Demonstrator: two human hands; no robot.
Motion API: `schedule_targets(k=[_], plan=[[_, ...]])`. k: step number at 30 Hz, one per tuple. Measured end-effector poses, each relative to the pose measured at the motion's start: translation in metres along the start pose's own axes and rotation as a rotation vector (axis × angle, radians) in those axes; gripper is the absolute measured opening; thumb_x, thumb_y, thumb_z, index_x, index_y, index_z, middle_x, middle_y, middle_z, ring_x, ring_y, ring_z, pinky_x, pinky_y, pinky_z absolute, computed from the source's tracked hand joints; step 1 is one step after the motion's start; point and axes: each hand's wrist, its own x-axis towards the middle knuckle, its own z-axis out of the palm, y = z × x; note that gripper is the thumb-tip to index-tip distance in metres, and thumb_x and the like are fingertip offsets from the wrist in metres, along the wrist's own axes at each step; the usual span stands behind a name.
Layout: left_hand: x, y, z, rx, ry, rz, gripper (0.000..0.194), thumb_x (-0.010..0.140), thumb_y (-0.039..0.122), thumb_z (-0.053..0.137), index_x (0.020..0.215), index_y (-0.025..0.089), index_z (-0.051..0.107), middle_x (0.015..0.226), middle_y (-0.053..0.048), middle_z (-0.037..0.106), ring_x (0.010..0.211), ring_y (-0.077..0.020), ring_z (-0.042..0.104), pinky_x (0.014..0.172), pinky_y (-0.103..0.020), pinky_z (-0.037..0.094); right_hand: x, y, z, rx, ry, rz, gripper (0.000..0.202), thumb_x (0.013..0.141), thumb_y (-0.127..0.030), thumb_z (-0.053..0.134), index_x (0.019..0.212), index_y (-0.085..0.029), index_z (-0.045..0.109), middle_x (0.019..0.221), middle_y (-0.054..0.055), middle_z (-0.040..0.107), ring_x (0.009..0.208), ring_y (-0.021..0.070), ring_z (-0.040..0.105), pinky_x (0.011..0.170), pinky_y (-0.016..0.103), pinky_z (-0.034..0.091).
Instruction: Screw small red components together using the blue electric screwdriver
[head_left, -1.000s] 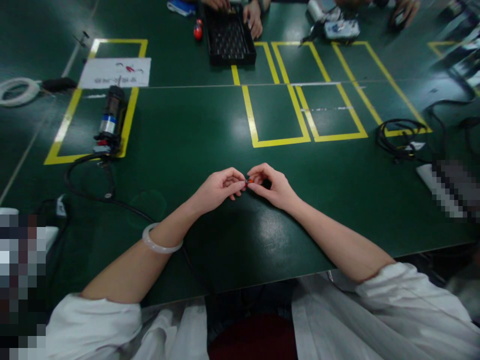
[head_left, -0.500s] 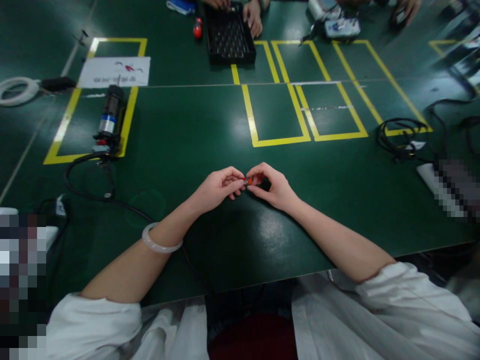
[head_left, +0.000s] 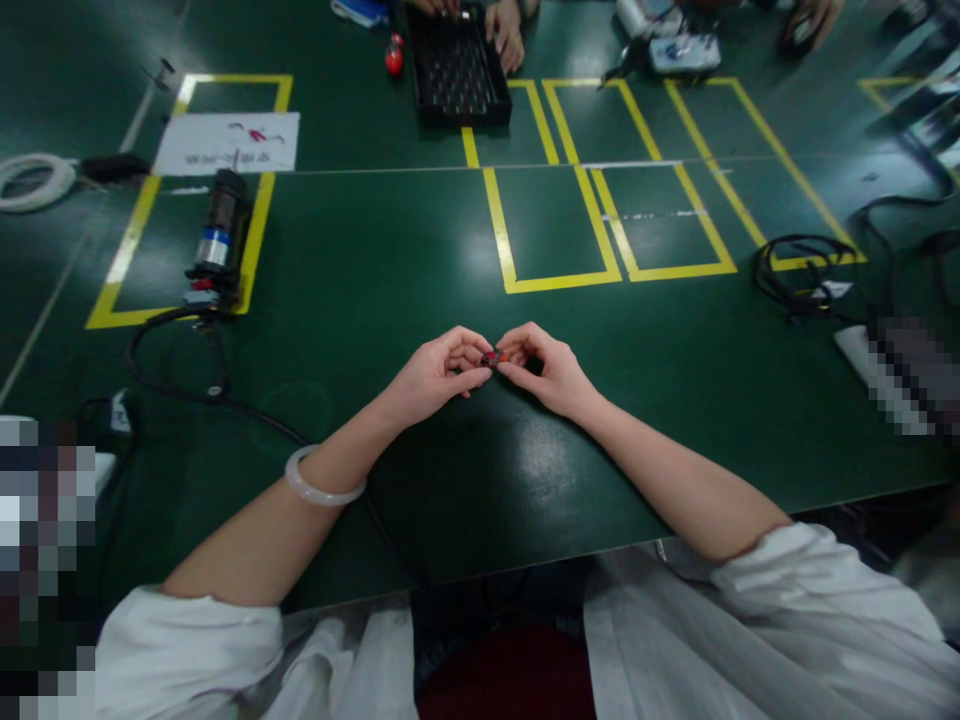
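Part (head_left: pixel 493 358), small, red and dark, on the near side of tray (head_left: pixel 465 115); left hand (head_left: pixel 442 372) and right hand (head_left: pixel 546 368) each pinch it, fingertips nearly closed; near edge (head_left: pixel 525 566) of table lies farther from the tray than both hands; green surface (head_left: pixel 360 250) spans the stretch toward the tray; device (head_left: pixel 217 235) stands left of it, tape (head_left: pixel 562 284) right; co-worker's hand (head_left: pixel 508 35) touches it.

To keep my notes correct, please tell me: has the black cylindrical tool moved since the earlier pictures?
No, the black cylindrical tool lies in the same place along the right side of the yellow tape rectangle.
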Motion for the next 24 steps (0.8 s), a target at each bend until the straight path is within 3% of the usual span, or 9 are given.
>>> schedule_targets(k=[6, 11, 24], plan=[[0.0000, 0.0020, 0.0009, -0.008, 0.011, -0.010, 0.038, 0.085, 0.035, 0.078, 0.111, 0.015, 0.060, 0.091, -0.003, 0.065, 0.077, -0.0135, 0.064, 0.060, -0.021, 0.054, -0.0003, 0.0021, 0.0003, 0.047, 0.012, 0.001, 0.016, 0.092, -0.028, 0.069, 0.105, -0.021, 0.062, 0.089, 0.000, 0.070, 0.074, 0.0125, 0.063, 0.070, 0.027, 0.051], [0.0006, 0.0022, 0.0007, 0.001, 0.015, -0.032, 0.036, 0.087, 0.039, 0.075, 0.108, 0.014, 0.060, 0.089, -0.004, 0.067, 0.077, -0.0148, 0.066, 0.061, -0.022, 0.054, 0.0006, -0.0034, -0.0018, -0.079, -0.001, -0.060, 0.009, 0.089, -0.018, 0.066, 0.097, -0.021, 0.063, 0.088, 0.000, 0.068, 0.073, 0.0126, 0.062, 0.071, 0.028, 0.050], [0.0002, 0.0042, 0.0019, 0.050, 0.013, -0.033, 0.037, 0.083, 0.039, 0.078, 0.106, 0.015, 0.060, 0.092, -0.005, 0.067, 0.080, -0.0160, 0.066, 0.063, -0.025, 0.055, 0.0005, -0.0045, -0.0018, -0.154, -0.004, -0.093, 0.006, 0.089, -0.019, 0.064, 0.095, -0.021, 0.062, 0.089, 0.001, 0.067, 0.075, 0.0139, 0.062, 0.073, 0.030, 0.051]])
